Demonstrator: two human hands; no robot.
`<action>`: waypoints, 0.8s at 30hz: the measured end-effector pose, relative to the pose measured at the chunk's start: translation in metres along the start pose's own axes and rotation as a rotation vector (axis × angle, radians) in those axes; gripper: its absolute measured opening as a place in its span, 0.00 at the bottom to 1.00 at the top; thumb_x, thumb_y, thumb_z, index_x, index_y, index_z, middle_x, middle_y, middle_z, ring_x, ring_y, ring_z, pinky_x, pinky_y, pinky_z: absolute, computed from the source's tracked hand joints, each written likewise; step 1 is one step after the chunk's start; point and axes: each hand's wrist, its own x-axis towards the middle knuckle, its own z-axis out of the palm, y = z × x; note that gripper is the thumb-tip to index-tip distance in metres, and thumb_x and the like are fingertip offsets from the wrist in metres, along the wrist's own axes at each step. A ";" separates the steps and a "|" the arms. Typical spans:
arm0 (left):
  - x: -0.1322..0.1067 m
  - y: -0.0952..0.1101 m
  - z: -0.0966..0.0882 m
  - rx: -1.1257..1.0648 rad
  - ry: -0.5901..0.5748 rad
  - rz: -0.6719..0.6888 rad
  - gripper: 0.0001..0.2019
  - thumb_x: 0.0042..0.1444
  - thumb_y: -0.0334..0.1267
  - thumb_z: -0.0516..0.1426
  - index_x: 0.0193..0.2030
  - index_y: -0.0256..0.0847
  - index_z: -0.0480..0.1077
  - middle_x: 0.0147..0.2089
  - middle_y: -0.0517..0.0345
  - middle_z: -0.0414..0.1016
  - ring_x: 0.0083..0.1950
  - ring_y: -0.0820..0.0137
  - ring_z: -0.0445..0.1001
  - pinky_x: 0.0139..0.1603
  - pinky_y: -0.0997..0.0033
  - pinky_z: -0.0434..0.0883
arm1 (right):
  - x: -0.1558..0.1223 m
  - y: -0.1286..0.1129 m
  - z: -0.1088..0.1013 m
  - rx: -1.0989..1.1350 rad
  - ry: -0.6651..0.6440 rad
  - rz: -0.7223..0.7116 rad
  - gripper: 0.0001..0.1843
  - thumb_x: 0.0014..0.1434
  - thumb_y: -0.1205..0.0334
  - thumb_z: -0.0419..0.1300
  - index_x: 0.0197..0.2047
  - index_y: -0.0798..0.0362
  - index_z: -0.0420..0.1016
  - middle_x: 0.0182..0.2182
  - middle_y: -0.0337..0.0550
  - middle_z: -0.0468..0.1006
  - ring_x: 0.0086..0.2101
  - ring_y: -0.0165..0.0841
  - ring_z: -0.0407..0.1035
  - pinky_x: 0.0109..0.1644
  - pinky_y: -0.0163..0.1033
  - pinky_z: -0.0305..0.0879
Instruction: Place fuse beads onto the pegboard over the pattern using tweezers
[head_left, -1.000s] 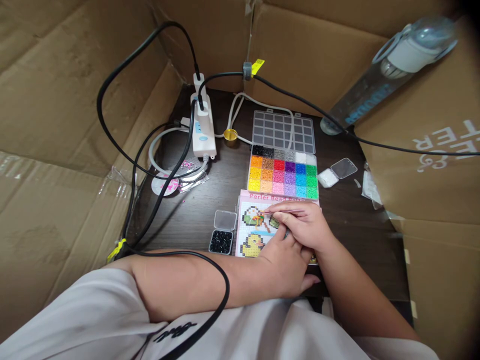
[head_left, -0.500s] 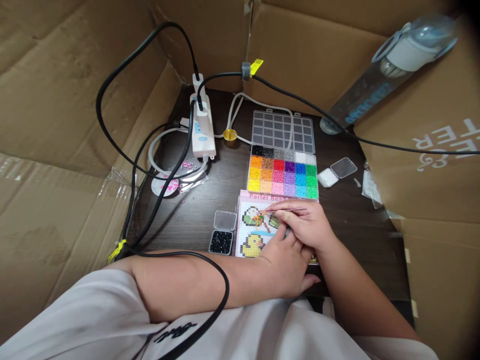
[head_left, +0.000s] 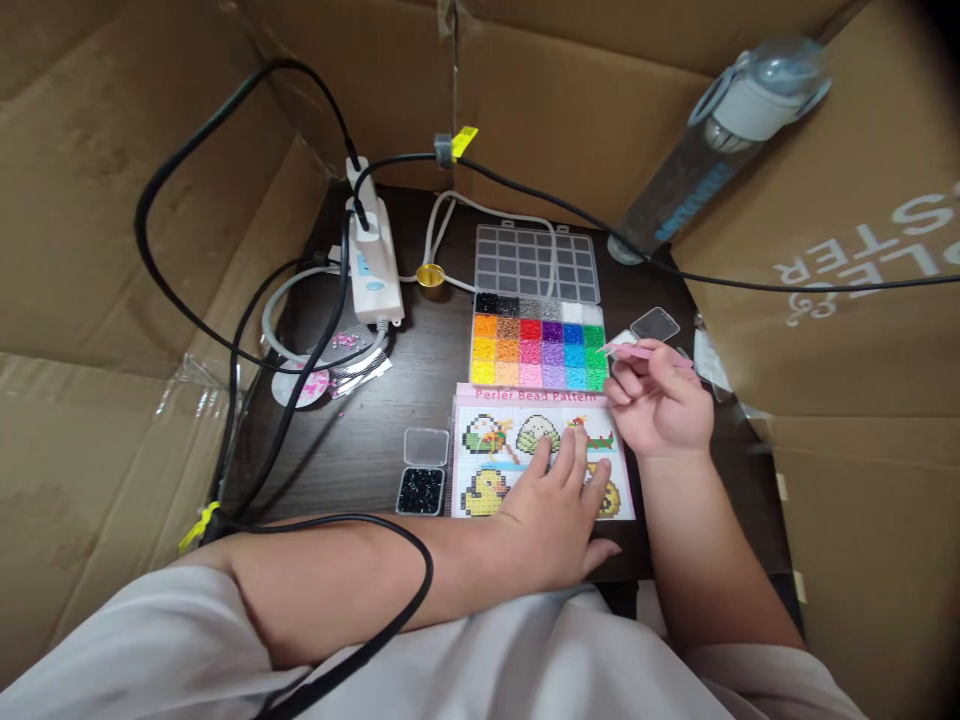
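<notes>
My left hand (head_left: 556, 515) lies flat with fingers spread on the Perler bead pattern sheet (head_left: 491, 400), partly covering its printed pictures. Pink tweezers (head_left: 636, 352) rest in the closed fingers of my right hand (head_left: 664, 405), tips pointing left at the right edge of the bead box (head_left: 606, 375). That box is sorted into many colours, its clear lid (head_left: 536, 262) folded back behind it. Whether the tips hold a bead is too small to tell. Just behind the tweezers, a small white case (head_left: 624, 340) is partly hidden.
A small case of black beads (head_left: 420, 490) stands left of the sheet. Farther left are a power strip (head_left: 375, 270), black cables (head_left: 341, 300) and foil packets (head_left: 360, 370). A water bottle (head_left: 686, 190) leans at the back right. Cardboard walls (head_left: 555, 120) surround the table.
My right hand has lifted off the pattern and moved right and away from me with the tweezers, turning palm up. My left hand stays on the sheet. The whole view has shifted slightly.
</notes>
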 end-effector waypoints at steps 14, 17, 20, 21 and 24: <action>0.001 0.000 -0.001 -0.005 -0.007 -0.001 0.41 0.60 0.63 0.45 0.70 0.33 0.53 0.71 0.28 0.50 0.72 0.42 0.47 0.66 0.43 0.47 | 0.009 -0.006 -0.011 0.095 0.089 0.077 0.06 0.54 0.52 0.66 0.30 0.43 0.79 0.29 0.35 0.81 0.18 0.24 0.53 0.19 0.32 0.55; 0.001 0.001 -0.001 -0.012 -0.002 -0.001 0.41 0.60 0.63 0.45 0.70 0.33 0.54 0.71 0.26 0.50 0.72 0.42 0.48 0.66 0.43 0.47 | 0.010 -0.005 -0.009 0.141 0.117 0.109 0.07 0.51 0.52 0.67 0.29 0.45 0.79 0.27 0.36 0.80 0.18 0.24 0.53 0.18 0.32 0.54; 0.001 0.001 -0.001 -0.012 0.005 0.002 0.41 0.60 0.63 0.45 0.70 0.33 0.54 0.71 0.26 0.51 0.72 0.42 0.48 0.66 0.44 0.47 | 0.010 -0.004 -0.009 0.163 0.098 0.118 0.07 0.52 0.53 0.67 0.29 0.46 0.79 0.27 0.36 0.80 0.18 0.23 0.54 0.19 0.30 0.55; 0.001 0.000 -0.001 -0.010 0.005 0.003 0.41 0.60 0.63 0.45 0.70 0.33 0.54 0.71 0.27 0.51 0.72 0.42 0.48 0.66 0.44 0.47 | 0.010 -0.003 -0.009 0.157 0.085 0.115 0.07 0.52 0.53 0.67 0.29 0.46 0.79 0.27 0.35 0.80 0.18 0.23 0.54 0.19 0.30 0.55; 0.001 0.000 -0.001 -0.003 0.001 0.004 0.41 0.60 0.63 0.45 0.70 0.33 0.55 0.71 0.27 0.51 0.72 0.42 0.48 0.66 0.44 0.47 | 0.009 -0.001 -0.010 0.097 0.045 0.093 0.08 0.55 0.52 0.64 0.31 0.45 0.79 0.27 0.35 0.80 0.18 0.24 0.55 0.19 0.31 0.55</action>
